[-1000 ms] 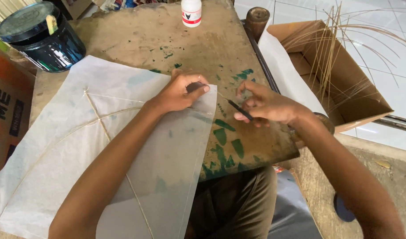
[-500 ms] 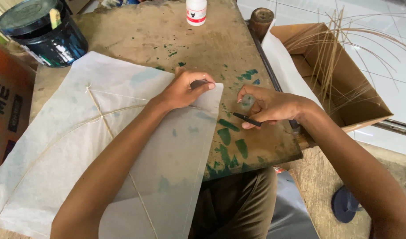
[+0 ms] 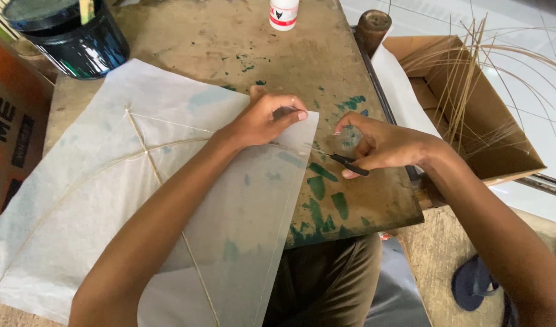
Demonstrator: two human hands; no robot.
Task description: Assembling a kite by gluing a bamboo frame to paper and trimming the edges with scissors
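A white translucent paper kite [image 3: 108, 200] with thin bamboo ribs lies flat on a worn wooden table [image 3: 229, 42]. My left hand [image 3: 267, 116] presses down on the kite's right corner, fingers curled over the paper edge. Just right of that corner, my right hand [image 3: 384, 144] grips small black scissors [image 3: 349, 163], whose blades point left toward the kite's corner and a thin rib tip sticking out there.
A dark jar [image 3: 69, 36] stands at the back left, a white glue bottle [image 3: 284, 12] at the back edge. A cardboard box [image 3: 472, 103] of thin bamboo sticks sits on the right. Green paint stains [image 3: 320, 194] mark the table front.
My right hand has shifted slightly right and lower with the scissors, its fingers now spread wider. My left hand stays pressed on the kite corner.
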